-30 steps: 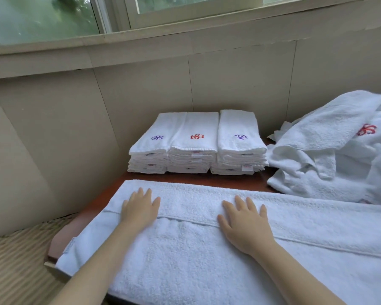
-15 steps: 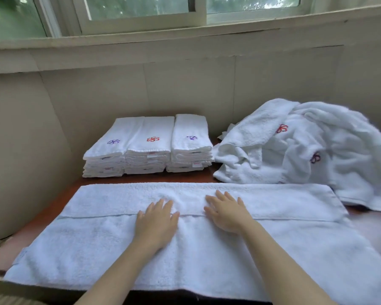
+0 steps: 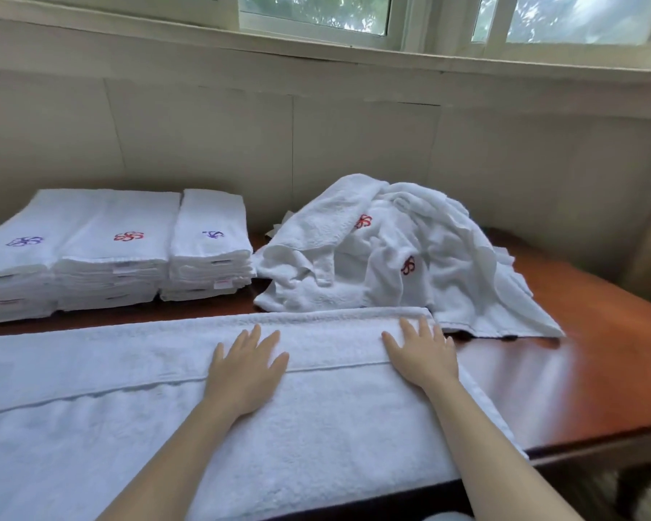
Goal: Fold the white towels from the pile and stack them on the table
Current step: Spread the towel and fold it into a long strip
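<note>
A long white towel (image 3: 136, 400), folded lengthwise, lies flat across the front of the wooden table (image 3: 579, 355). My left hand (image 3: 247, 370) presses flat on it near the middle, fingers straight. My right hand (image 3: 421, 355) lies flat on the towel's right end, fingers spread. Behind the right end sits the loose pile of white towels (image 3: 410, 253) with red flower emblems. At the back left stand three stacks of folded towels (image 3: 117, 253) side by side, with purple and red emblems on top.
A beige wall (image 3: 316, 144) with a window sill above it runs right behind the stacks and pile. Bare wood shows on the table's right side, and its front edge drops off at the lower right.
Both hands have slid to the right along the towel, the right hand reaching its right end. The view has panned right, bringing the whole loose pile into sight.
</note>
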